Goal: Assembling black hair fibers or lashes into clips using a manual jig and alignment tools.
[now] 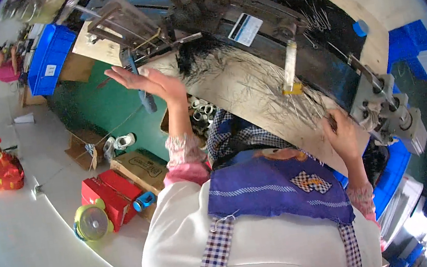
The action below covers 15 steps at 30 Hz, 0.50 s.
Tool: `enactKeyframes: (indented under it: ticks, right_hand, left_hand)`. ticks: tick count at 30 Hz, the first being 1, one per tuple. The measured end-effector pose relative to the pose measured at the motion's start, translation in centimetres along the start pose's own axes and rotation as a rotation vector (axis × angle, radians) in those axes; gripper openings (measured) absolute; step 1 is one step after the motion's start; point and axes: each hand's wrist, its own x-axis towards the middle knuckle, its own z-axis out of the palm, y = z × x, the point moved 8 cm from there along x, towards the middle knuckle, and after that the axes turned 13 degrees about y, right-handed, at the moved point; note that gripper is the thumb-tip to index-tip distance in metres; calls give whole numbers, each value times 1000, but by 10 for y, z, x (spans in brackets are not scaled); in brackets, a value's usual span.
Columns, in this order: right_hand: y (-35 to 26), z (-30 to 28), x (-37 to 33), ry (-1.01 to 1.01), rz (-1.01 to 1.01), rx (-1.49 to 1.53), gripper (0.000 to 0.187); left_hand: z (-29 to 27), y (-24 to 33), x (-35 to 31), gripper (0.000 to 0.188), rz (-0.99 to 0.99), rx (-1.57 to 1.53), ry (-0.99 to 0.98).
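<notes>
My left hand: flat, fingers extended, at a blue lever. My right hand: fingers curled, grip I cannot tell, beside thin metal rods strewn on the table. Between hands: one yellow-ended handle.

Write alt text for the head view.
A person's open left hand overlaps a blue handle, contact unclear, while their curled right hand is over a pale worktop strewn with thin metal rods. Lower left, a green fan stands beside a red box.
</notes>
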Motion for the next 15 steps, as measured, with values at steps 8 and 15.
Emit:
enactKeyframes:
  ticks: [8, 15]
  right_hand:
    - [36, -83, -46, 538, 341, 387, 10]
    - [22, -185, -44, 973, 183, 662, 11]
  left_hand:
    - [58, -42, 14, 82, 88, -144, 307]
    - [-5, -3, 13, 90, 67, -170, 147]
